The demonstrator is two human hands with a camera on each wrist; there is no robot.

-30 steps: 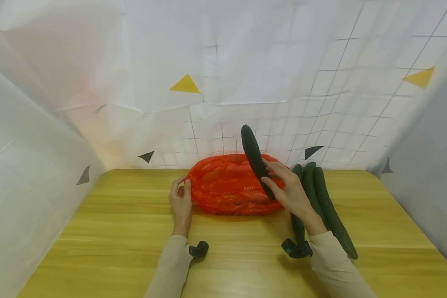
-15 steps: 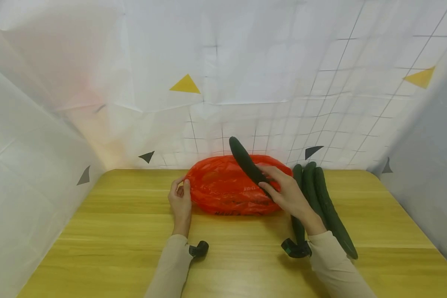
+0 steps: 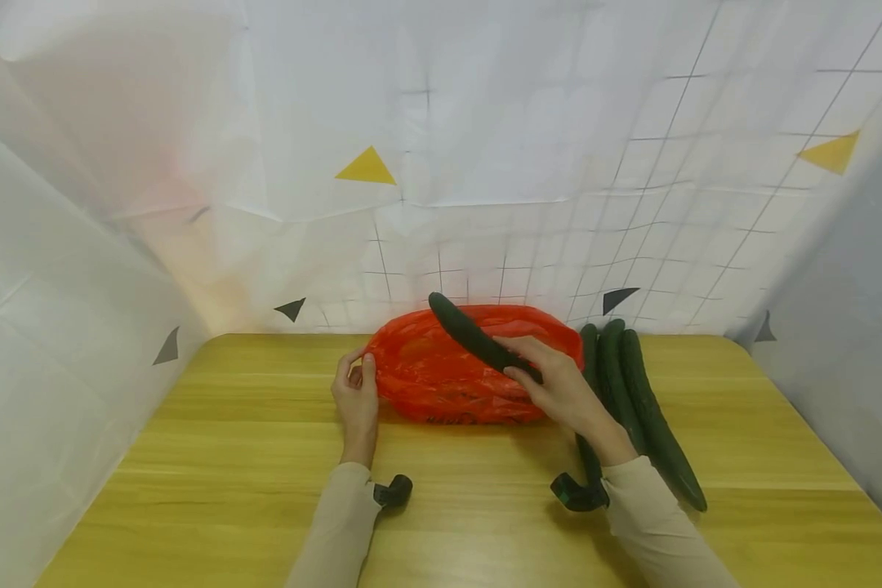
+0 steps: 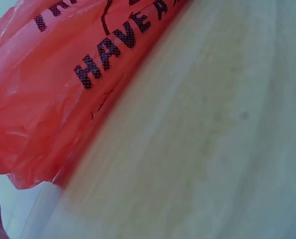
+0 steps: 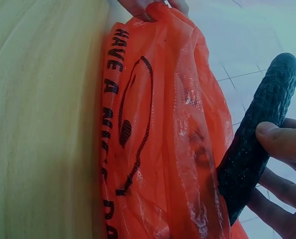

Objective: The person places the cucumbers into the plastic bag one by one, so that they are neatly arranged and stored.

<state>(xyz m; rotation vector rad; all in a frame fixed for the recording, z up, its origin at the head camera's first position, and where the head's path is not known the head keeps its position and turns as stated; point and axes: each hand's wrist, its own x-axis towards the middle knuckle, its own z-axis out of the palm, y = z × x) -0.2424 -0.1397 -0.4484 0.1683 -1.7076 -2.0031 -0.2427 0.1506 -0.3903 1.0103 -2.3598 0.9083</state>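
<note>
My right hand [image 3: 559, 388] has a cucumber [image 3: 474, 333] pinched near its lower end, thumb on one side and fingers on the other, spread only as wide as its body. I'd judge it stiff, moderately heavy and a little slick; its bumpy skin should help, but a hold nearer the middle would balance better, since the long free end may tip. It slants over the mouth of the red bag [image 3: 441, 394], free end up and to the left. In the right wrist view its lower end passes behind red film, so I can't tell whether they touch. My left hand [image 3: 356, 400] pinches the bag's left edge; the film looks light, limp and easily torn. Three more cucumbers [image 3: 650, 416] lie on the table [image 3: 213, 457], right of the bag.
</note>
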